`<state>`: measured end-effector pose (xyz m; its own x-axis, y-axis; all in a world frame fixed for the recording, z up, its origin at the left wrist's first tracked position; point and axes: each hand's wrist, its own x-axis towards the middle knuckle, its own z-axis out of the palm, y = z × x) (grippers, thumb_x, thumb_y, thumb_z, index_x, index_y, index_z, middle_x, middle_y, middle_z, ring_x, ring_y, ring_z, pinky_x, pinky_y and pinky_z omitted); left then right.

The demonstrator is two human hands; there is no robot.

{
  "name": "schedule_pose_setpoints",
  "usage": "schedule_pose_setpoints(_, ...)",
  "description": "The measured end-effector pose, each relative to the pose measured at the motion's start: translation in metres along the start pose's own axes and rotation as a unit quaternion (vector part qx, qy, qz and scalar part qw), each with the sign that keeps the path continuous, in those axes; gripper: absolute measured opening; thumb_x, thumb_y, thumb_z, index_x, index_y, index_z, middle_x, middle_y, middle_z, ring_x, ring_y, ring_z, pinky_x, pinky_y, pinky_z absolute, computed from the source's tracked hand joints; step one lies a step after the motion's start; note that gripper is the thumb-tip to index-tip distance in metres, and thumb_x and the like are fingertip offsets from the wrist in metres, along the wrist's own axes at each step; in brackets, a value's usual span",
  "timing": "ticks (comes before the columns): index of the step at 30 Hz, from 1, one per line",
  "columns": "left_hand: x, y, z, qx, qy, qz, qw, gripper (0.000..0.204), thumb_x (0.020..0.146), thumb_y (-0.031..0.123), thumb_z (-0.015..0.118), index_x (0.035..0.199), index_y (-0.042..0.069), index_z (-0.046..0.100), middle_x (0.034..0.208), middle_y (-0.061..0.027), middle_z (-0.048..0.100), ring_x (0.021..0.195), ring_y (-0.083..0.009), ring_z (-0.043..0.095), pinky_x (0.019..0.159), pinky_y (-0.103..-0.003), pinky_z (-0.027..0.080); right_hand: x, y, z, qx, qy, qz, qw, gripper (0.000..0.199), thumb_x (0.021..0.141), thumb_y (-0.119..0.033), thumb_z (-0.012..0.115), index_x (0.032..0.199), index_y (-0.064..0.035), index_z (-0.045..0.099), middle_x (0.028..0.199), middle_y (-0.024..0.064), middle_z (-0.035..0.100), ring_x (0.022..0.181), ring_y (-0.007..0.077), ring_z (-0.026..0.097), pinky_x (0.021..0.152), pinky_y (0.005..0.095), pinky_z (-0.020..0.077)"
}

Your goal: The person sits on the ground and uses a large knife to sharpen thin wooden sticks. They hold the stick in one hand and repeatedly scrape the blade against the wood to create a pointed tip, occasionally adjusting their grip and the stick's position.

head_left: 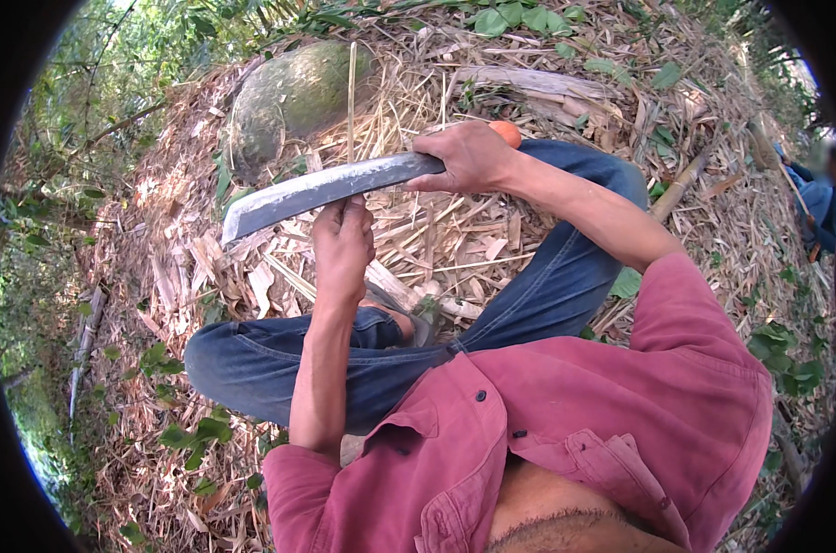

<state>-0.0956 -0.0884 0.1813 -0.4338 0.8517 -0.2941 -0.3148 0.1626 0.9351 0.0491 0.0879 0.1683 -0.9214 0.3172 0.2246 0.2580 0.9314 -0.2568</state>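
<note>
My right hand (469,158) is closed round a machete near the base of its blade, and the orange end of the handle (506,134) sticks out behind it. The long dark machete blade (317,192), with whitish wear along its upper side, reaches left across the view. Just below the blade, my left hand (342,241) is closed in a pinch. A thin pale bamboo strip (352,101) stands in line with that pinch, rising beyond the blade, which crosses in front of it. Its lower end is hidden by the blade and fingers.
A mossy boulder (298,97) lies ahead on the left. Pale shavings and strips (418,235) cover the ground between my bent legs in blue jeans (556,267). A split log (538,83) lies farther off. Another person in blue (819,207) is at the far right edge.
</note>
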Motion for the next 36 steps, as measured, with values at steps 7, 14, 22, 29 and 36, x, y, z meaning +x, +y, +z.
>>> schedule_pose_setpoints(7, -0.008, 0.012, 0.001, -0.005, -0.042, 0.009, 0.999, 0.025, 0.097, 0.013, 0.044, 0.119, 0.003, 0.050, 0.061, 0.0092, 0.031, 0.044, 0.0014, 0.027, 0.036, -0.015, 0.021, 0.008, 0.022, -0.005, -0.017, 0.038, 0.014, 0.999, 0.059, 0.077, -0.067, 0.055, 0.081, -0.0085, 0.059, 0.058, 0.0113, 0.057, 0.056, 0.0297, 0.061, 0.051, 0.0403, 0.0457)
schedule_pose_setpoints(14, -0.013, 0.015, -0.005, -0.018, -0.041, -0.007, 0.999, 0.034, 0.097, 0.011, 0.042, 0.129, 0.002, 0.044, 0.061, 0.0088, 0.030, 0.045, 0.0013, 0.026, 0.036, -0.015, 0.020, 0.024, 0.052, -0.007, -0.051, 0.051, 0.055, 0.996, 0.069, 0.077, -0.077, 0.041, 0.079, -0.0113, 0.062, 0.054, 0.0091, 0.056, 0.052, 0.0274, 0.061, 0.050, 0.0406, 0.0484)
schedule_pose_setpoints(22, -0.011, 0.009, 0.001, 0.021, -0.075, -0.023, 0.997, 0.036, 0.098, 0.013, 0.041, 0.132, 0.003, 0.044, 0.062, 0.0085, 0.031, 0.045, 0.0011, 0.026, 0.037, -0.015, 0.020, 0.029, 0.132, -0.028, -0.082, 0.064, 0.245, 0.964, 0.077, 0.077, -0.081, 0.036, 0.076, -0.0093, 0.063, 0.052, 0.0090, 0.053, 0.050, 0.0235, 0.056, 0.053, 0.0417, 0.0457)
schedule_pose_setpoints(29, 0.007, -0.009, -0.002, -0.072, -0.040, -0.013, 0.997, 0.031, 0.100, 0.021, 0.037, 0.127, 0.009, 0.045, 0.067, 0.0003, 0.044, 0.053, -0.0065, 0.043, 0.047, -0.020, 0.037, 0.022, 0.093, -0.041, -0.063, 0.019, 0.186, 0.980, 0.078, 0.072, -0.084, 0.037, 0.073, -0.0097, 0.061, 0.056, 0.0091, 0.058, 0.056, 0.0267, 0.061, 0.054, 0.0430, 0.0473)
schedule_pose_setpoints(36, 0.026, -0.022, -0.017, -0.080, -0.043, -0.053, 0.994, 0.031, 0.096, 0.012, 0.040, 0.123, -0.002, 0.046, 0.077, -0.0013, 0.050, 0.061, -0.0080, 0.046, 0.051, -0.020, 0.038, 0.018, 0.051, -0.005, -0.053, 0.025, 0.089, 0.994, 0.071, 0.076, -0.078, 0.043, 0.073, -0.0090, 0.059, 0.056, 0.0117, 0.058, 0.053, 0.0312, 0.061, 0.050, 0.0446, 0.0485)
